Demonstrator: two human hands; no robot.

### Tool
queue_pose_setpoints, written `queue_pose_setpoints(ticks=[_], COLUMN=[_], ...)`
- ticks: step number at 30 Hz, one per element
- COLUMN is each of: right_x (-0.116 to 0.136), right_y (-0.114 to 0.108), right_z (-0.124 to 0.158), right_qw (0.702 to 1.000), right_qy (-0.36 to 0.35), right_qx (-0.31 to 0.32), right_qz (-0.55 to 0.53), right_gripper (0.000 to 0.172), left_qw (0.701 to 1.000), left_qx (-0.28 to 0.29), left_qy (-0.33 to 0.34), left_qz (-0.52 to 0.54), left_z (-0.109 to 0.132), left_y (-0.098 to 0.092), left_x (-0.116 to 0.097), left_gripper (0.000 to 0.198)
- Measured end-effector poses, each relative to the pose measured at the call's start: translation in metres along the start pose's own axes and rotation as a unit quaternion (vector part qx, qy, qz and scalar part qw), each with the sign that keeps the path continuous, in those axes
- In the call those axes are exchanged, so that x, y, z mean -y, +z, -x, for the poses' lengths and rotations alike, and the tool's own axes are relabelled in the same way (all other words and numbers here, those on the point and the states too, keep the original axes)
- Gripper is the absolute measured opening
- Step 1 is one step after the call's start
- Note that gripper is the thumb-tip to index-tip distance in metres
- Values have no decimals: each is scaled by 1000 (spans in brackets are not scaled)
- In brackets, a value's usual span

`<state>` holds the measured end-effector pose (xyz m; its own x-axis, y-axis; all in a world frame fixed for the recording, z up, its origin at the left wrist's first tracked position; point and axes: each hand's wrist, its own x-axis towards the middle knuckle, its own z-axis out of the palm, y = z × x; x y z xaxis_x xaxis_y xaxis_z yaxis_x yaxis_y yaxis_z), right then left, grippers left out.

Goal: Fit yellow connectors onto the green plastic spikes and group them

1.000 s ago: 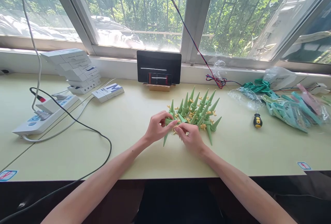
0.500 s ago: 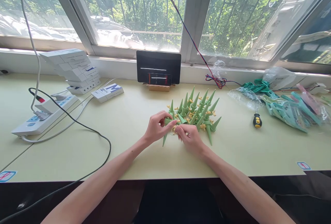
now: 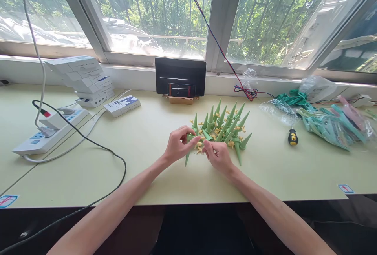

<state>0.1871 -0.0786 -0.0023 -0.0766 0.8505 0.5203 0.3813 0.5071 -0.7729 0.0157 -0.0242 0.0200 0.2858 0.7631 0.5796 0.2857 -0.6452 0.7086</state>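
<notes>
My left hand (image 3: 178,144) is closed around a green plant watering spike (image 3: 187,158), whose pointed tip sticks out below the fingers toward me. Just right of the left thumb, small yellow valve pieces (image 3: 199,148) show between the two hands. My right hand (image 3: 219,155) is pinched, thumb against curled fingers, close beside them; what lies in the pinch, if anything, is hidden. Directly behind both hands spreads a cluster of several green watering spikes (image 3: 211,122) with yellow valves, many standing point up and some lying tilted.
A tablet (image 3: 180,70) with a phone (image 3: 182,90) before it leans near the window. White boxes (image 3: 88,76) and a power strip (image 3: 51,135) stand left, with a black cable (image 3: 100,149) crossing the table. To the right lie a screwdriver (image 3: 293,137) and bagged green clips (image 3: 324,127).
My right hand has drawn slightly to the right, away from the left thumb, uncovering more of the yellow pieces. The left hand keeps its grip on the spike.
</notes>
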Motion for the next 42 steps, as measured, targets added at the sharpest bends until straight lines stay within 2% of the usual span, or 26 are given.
queue_pose_setpoints(ticks=[4,12,21,24,33,42], right_x=[0,-1,0,7,5,3], right_y=[1,2,0,-2,-2,0], right_z=[0,0,0,-1,-1,0], right_qw=[999,998,995,996,1000,999], right_qy=[30,66,95,83,13,16], right_qx=[-20,-19,0,4,23,42], right_qz=[-10,-5,-17,-24,-15,-21], right_gripper=[60,60,32,22,18,26], left_qw=[1000,1000,1000,1000,1000,1000], left_qx=[-1,0,-3,-1,-4,0], left_qy=[-1,-6,-10,-11,-3,9], left_qz=[1,2,1,2,-8,-12], left_z=[0,0,0,0,0,1], left_y=[0,0,1,1,0,1], left_x=[0,0,1,1,0,2], left_gripper=[24,21,24,24,24,22])
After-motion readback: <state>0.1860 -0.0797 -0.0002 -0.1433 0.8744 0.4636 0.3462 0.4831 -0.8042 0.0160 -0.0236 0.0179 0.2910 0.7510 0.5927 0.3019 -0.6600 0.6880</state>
